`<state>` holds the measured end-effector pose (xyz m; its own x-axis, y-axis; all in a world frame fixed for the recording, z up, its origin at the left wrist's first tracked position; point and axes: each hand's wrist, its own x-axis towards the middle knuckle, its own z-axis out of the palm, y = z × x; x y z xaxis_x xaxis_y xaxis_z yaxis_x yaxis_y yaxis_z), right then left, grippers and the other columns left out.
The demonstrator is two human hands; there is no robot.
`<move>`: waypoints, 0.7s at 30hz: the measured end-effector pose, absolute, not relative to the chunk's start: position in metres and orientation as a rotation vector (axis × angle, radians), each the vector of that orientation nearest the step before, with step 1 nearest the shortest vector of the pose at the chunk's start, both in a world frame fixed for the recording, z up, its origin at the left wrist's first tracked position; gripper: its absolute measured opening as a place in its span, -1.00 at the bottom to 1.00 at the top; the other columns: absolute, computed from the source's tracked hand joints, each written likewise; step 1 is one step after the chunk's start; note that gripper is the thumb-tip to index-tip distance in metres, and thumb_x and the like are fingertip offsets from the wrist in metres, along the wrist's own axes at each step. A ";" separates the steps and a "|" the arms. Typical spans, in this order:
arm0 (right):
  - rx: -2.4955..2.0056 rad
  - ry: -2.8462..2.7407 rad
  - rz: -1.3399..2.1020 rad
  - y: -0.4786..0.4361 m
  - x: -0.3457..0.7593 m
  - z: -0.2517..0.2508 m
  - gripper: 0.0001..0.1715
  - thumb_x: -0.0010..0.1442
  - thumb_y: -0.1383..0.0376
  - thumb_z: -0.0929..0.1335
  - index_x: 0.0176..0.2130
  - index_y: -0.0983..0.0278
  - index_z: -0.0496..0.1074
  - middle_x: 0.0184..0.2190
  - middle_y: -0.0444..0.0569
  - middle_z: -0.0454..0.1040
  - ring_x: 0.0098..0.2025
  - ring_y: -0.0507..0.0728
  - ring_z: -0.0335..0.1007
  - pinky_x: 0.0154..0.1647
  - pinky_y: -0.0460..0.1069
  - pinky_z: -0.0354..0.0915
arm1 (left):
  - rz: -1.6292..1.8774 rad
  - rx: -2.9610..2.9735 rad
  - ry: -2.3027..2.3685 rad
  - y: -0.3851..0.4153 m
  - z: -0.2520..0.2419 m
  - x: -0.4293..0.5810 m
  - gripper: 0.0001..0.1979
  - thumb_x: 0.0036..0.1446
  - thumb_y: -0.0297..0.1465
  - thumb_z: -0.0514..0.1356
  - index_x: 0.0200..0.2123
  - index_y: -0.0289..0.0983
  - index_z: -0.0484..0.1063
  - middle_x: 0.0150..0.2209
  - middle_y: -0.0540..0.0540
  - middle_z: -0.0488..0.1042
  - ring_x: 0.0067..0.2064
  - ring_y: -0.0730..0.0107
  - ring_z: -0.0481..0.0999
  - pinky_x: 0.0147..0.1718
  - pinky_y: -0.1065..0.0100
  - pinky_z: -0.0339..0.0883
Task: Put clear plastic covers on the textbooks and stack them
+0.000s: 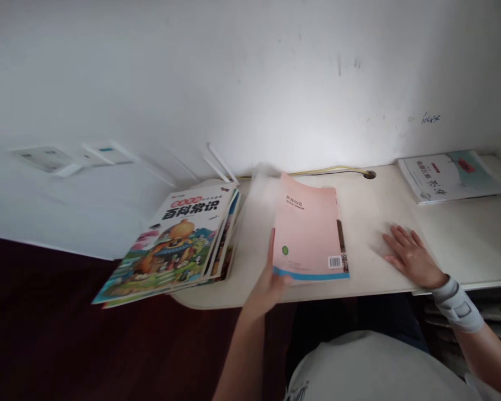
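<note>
Two hands: left hand [271, 278] pinches pink book [309, 234] by its near corner, picture-book stack [179, 245] just left of the fingers; right hand [409, 257] lies flat, fingers spread. A mid-spine grip would likely steady it.

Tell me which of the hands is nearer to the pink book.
Left. The left hand grips the pink book at its near left corner; the right hand lies flat on the desk, to the book's right, not touching it.
</note>
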<state>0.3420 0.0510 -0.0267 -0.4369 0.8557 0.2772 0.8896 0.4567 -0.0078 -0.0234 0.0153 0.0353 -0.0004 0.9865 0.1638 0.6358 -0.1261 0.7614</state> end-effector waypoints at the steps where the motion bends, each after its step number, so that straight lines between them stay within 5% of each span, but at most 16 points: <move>1: -1.507 -2.465 -0.189 0.051 0.342 -0.026 -0.41 0.29 0.05 0.16 0.17 0.29 0.27 0.25 0.22 0.15 0.31 0.30 -0.03 0.21 0.29 0.00 | 1.013 1.830 1.700 0.015 0.032 -0.013 -0.24 0.27 -0.14 -0.08 0.33 -0.21 -0.50 0.34 -0.26 -0.06 0.29 0.22 0.13 0.16 0.13 0.20; 8: -1.672 -2.146 -0.150 0.054 0.347 -0.022 -0.43 0.30 0.10 0.14 0.12 0.40 0.30 0.16 0.27 0.29 0.23 0.26 0.16 0.20 0.20 0.08 | 0.978 2.573 1.463 0.030 0.027 0.082 -0.38 0.21 -0.60 -0.13 0.33 -0.24 -0.14 0.29 -0.22 0.12 0.34 0.23 -0.07 0.27 0.01 -0.05; 15: -1.824 -2.146 -0.161 0.047 0.343 -0.023 -0.29 0.26 0.00 0.18 0.13 0.51 0.26 0.17 0.36 0.25 0.24 0.35 0.12 0.21 0.24 0.05 | 0.426 2.866 1.291 0.046 0.013 0.163 -0.60 0.24 -0.55 -0.09 0.09 -0.43 0.32 0.15 -0.35 0.33 0.25 0.06 0.21 0.21 -0.07 0.04; 21: -1.862 -2.172 -0.131 0.045 0.335 -0.022 -0.35 0.29 0.11 0.15 0.18 0.53 0.20 0.18 0.37 0.23 0.26 0.33 0.09 0.20 0.22 0.07 | 0.334 2.799 1.272 0.053 -0.001 0.163 -0.60 0.26 -0.48 -0.06 0.12 -0.40 0.29 0.18 -0.33 0.30 0.23 0.07 0.24 0.19 -0.08 0.07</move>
<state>0.3354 0.0451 -0.0218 -0.1325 0.9549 0.2656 0.9799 0.1666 -0.1101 0.1632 0.0528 -0.0009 0.6386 0.7494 0.1751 0.7387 -0.6607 0.1337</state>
